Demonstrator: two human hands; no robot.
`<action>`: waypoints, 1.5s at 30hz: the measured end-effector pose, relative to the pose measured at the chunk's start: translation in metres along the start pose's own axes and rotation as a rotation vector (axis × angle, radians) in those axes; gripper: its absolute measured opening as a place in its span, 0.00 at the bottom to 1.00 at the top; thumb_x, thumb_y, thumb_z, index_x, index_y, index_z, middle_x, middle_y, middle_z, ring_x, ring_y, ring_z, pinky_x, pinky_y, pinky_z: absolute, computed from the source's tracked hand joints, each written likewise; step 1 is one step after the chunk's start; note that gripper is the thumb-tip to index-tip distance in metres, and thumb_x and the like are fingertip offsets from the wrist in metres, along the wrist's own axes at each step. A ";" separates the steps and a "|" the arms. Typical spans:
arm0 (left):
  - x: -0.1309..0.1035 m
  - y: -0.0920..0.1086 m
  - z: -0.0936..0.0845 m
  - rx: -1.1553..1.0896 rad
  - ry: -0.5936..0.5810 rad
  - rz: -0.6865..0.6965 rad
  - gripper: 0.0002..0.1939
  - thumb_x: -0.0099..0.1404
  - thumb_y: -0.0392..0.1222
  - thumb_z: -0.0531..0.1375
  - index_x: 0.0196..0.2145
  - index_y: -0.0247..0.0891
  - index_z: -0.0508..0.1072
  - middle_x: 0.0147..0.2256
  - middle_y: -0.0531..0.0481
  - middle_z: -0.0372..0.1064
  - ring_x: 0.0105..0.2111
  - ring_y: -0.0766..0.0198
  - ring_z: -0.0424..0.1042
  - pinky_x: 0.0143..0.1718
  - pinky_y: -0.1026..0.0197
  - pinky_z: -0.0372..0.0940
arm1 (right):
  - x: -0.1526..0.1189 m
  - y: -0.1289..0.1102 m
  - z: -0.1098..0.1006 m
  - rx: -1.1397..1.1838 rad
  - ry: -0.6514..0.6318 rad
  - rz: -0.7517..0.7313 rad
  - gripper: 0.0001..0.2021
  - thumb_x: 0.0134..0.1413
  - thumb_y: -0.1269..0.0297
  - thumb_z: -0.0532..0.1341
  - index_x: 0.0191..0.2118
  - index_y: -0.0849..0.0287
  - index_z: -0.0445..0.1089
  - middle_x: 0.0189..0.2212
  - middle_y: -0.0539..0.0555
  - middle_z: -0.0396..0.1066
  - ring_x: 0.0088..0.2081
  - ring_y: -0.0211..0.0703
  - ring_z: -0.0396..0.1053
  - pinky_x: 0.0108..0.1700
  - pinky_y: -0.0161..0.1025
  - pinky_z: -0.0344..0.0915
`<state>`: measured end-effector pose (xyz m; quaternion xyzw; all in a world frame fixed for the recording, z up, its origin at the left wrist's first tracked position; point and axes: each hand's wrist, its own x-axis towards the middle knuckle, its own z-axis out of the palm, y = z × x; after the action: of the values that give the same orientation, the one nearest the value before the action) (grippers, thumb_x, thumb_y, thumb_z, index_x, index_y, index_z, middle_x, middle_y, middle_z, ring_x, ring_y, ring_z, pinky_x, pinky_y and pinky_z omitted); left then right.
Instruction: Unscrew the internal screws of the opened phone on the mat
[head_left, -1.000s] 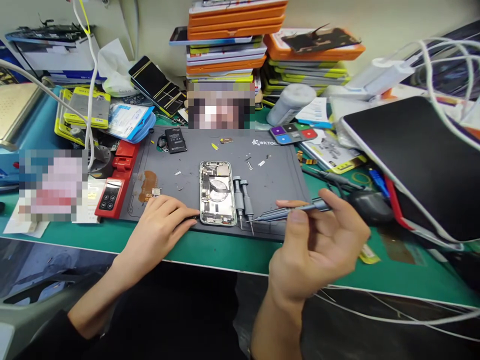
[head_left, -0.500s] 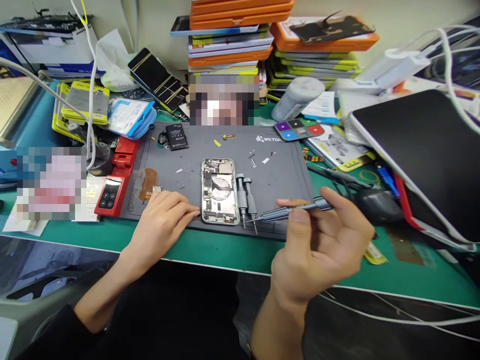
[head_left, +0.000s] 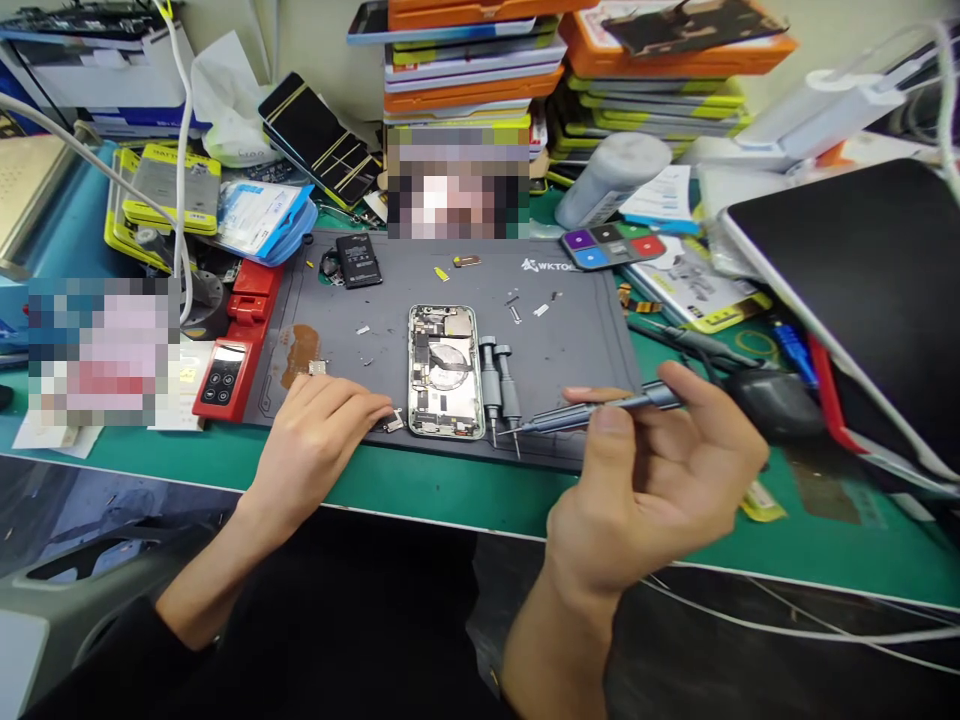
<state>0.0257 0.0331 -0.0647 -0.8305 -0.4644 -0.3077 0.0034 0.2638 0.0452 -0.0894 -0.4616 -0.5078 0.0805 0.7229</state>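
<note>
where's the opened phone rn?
Head view, centre: opened phone lies on the grey mat, between left hand and two loose screwdrivers.

This was a phone repair workshop: a grey rubber work mat (head_left: 570, 330) lay on the green-topped desk (head_left: 450, 490), and on it sat an opened smartphone with its innards bare (head_left: 444, 372), two grey precision screwdrivers (head_left: 499, 385) just beside it and tiny loose screws and brackets scattered about. Along the desk's far edge stood stacks of orange and yellow parts boxes (head_left: 480, 75), spare black phone screens (head_left: 315, 140) and packaged parts.
</note>
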 end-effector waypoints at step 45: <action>-0.014 0.000 -0.004 0.099 -0.050 0.035 0.12 0.76 0.42 0.67 0.53 0.34 0.80 0.44 0.43 0.72 0.40 0.56 0.66 0.45 0.51 0.67 | -0.002 -0.001 0.001 -0.154 0.012 0.059 0.21 0.68 0.64 0.67 0.63 0.62 0.70 0.49 0.56 0.78 0.44 0.45 0.81 0.46 0.45 0.74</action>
<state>0.0185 0.0211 -0.0685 -0.8448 -0.4643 -0.2631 0.0384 0.2612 0.0440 -0.0902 -0.5311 -0.4944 0.0595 0.6855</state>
